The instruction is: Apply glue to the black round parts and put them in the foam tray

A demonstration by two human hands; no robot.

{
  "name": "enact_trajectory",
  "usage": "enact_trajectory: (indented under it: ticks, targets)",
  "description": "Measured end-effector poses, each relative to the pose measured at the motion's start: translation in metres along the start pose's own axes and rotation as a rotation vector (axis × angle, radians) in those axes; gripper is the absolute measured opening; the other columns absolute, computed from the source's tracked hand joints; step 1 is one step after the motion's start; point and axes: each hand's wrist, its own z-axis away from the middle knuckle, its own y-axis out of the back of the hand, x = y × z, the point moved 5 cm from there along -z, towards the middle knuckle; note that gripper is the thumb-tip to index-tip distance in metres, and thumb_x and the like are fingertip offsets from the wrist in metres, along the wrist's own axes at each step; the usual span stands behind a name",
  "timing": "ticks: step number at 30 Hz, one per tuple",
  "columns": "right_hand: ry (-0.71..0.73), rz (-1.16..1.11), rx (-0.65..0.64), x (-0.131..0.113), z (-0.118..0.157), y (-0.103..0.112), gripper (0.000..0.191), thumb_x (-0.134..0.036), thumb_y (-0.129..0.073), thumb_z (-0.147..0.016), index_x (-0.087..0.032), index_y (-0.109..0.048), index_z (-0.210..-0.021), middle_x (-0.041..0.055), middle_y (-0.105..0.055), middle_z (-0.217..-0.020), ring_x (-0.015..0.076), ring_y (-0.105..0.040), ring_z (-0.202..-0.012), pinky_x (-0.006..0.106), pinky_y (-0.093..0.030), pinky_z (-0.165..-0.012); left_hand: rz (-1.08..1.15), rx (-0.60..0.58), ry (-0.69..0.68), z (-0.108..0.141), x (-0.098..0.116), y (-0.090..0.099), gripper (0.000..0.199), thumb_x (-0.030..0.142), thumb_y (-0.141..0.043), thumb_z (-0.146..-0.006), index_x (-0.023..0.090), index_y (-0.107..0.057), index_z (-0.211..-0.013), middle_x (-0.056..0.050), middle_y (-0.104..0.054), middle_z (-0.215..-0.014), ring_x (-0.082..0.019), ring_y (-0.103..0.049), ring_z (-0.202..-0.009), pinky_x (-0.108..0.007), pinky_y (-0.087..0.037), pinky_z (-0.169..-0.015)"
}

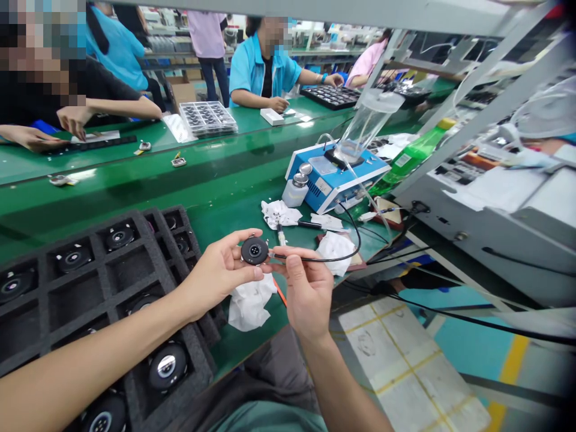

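My left hand point(225, 264) pinches a round black smartwatch body point(254, 251) by its edge, its sensor back facing me. Close against the right side of the watch body is my right hand point(308, 288), its fingers closed on the tip end of a thin black cable point(333, 259). Whether that tip touches the watch body I cannot tell. A crumpled white tissue point(252, 305) lies just below both hands. To the left, a dark foam tray point(123, 264) holds several similar watch bodies, and some of its pockets have none in them.
A blue control box point(333, 174) with a clear cylinder point(371, 123) stands beyond my hands, beside a small dispenser bottle point(296, 189) and a green bottle point(416, 153). Metal frame posts slant at the right. Co-workers point(265, 69) sit across the green bench point(216, 180).
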Motion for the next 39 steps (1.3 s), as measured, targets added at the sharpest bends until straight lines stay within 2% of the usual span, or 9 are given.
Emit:
enact_trajectory:
  ticks: [10, 16, 20, 22, 24, 26, 28, 32, 39]
  targets:
    - [-0.041, 0.021, 0.013, -0.004, 0.001, 0.005, 0.011, -0.033, -0.07, -0.094, -0.023, -0.075, -0.095, 0.0031, -0.079, -0.1, 0.02, -0.077, -0.092, 0.036, -0.067, -0.077, 0.009, -0.005, -0.014, -0.001, -0.002, 0.0, 0.071, 0.006, -0.087, -0.069, 0.017, -0.057, -0.132, -0.002, -0.076, -0.103, -0.016, -0.078, -0.087, -0.023, -0.059, -0.08]
    - [-0.282, 0.344, 0.148, -0.009, 0.02, 0.091, 0.032, -0.05, -0.072, -0.088, -0.021, -0.074, -0.102, 0.0072, -0.079, -0.103, 0.0219, -0.078, -0.092, 0.033, -0.065, -0.074, 0.006, 0.051, -0.025, -0.002, -0.002, 0.001, 0.072, 0.006, -0.087, -0.067, 0.016, -0.057, -0.132, -0.003, -0.076, -0.098, -0.02, -0.079, -0.085, -0.029, -0.061, -0.081]
    - [-0.664, 0.829, -0.085, -0.026, 0.035, 0.131, 0.047, -0.062, -0.074, -0.08, -0.016, -0.076, -0.089, 0.0112, -0.08, -0.085, 0.0202, -0.073, -0.063, 0.028, -0.054, -0.052, 0.002, 0.154, -0.056, -0.003, 0.001, 0.007, 0.073, 0.007, -0.088, -0.065, 0.015, -0.057, -0.131, -0.003, -0.077, -0.095, -0.019, -0.078, -0.082, -0.028, -0.06, -0.079]
    - [-0.603, 1.012, -0.225, -0.035, 0.027, 0.121, 0.046, -0.061, -0.066, -0.087, -0.017, -0.075, -0.079, 0.0086, -0.076, -0.074, 0.0185, -0.068, -0.058, 0.029, -0.051, -0.054, -0.019, 0.181, -0.067, -0.004, 0.002, 0.009, 0.074, 0.009, -0.089, -0.066, 0.015, -0.056, -0.132, -0.004, -0.077, -0.094, -0.018, -0.078, -0.084, -0.027, -0.059, -0.079]
    - [-0.362, 1.175, -0.292, -0.036, 0.006, 0.093, 0.039, -0.054, -0.058, -0.094, -0.02, -0.074, -0.083, 0.0066, -0.077, -0.076, 0.0192, -0.069, -0.065, 0.031, -0.052, -0.064, -0.048, 0.185, -0.081, -0.004, 0.004, 0.009, 0.073, 0.01, -0.089, -0.067, 0.015, -0.056, -0.132, -0.004, -0.078, -0.094, -0.018, -0.077, -0.086, -0.027, -0.058, -0.079]
    - [-0.131, 1.405, -0.341, -0.024, -0.018, 0.061, 0.03, -0.044, -0.056, -0.097, -0.021, -0.073, -0.108, 0.0072, -0.079, -0.093, 0.0232, -0.073, -0.084, 0.033, -0.053, -0.076, -0.066, 0.187, -0.093, -0.004, 0.005, 0.009, 0.073, 0.011, -0.088, -0.067, 0.015, -0.056, -0.132, -0.004, -0.077, -0.095, -0.018, -0.077, -0.087, -0.027, -0.058, -0.079]
    - [-0.064, 1.667, -0.401, -0.001, -0.041, 0.039, 0.044, -0.038, -0.061, -0.095, -0.017, -0.061, -0.133, 0.0128, -0.078, -0.106, 0.0314, -0.071, -0.104, 0.037, -0.052, -0.081, -0.069, 0.195, -0.09, -0.003, 0.006, 0.009, 0.072, 0.011, -0.088, -0.067, 0.015, -0.056, -0.132, -0.004, -0.078, -0.095, -0.018, -0.077, -0.088, -0.027, -0.058, -0.079]
    - [-0.189, 1.828, -0.423, 0.029, -0.06, 0.035, 0.059, -0.037, -0.054, -0.097, -0.012, -0.042, -0.149, 0.0158, -0.078, -0.106, 0.0357, -0.073, -0.103, 0.041, -0.052, -0.078, -0.062, 0.183, -0.065, -0.002, 0.006, 0.009, 0.072, 0.012, -0.088, -0.066, 0.015, -0.056, -0.131, -0.004, -0.078, -0.094, -0.017, -0.076, -0.086, -0.029, -0.057, -0.081]
    - [-0.26, 1.761, -0.41, 0.02, -0.059, 0.049, 0.06, -0.038, -0.056, -0.095, -0.017, -0.042, -0.149, 0.0105, -0.08, -0.098, 0.033, -0.074, -0.097, 0.037, -0.049, -0.075, -0.071, 0.18, -0.044, -0.001, 0.005, 0.008, 0.072, 0.012, -0.088, -0.065, 0.015, -0.057, -0.131, -0.004, -0.078, -0.095, -0.018, -0.074, -0.086, -0.029, -0.055, -0.077]
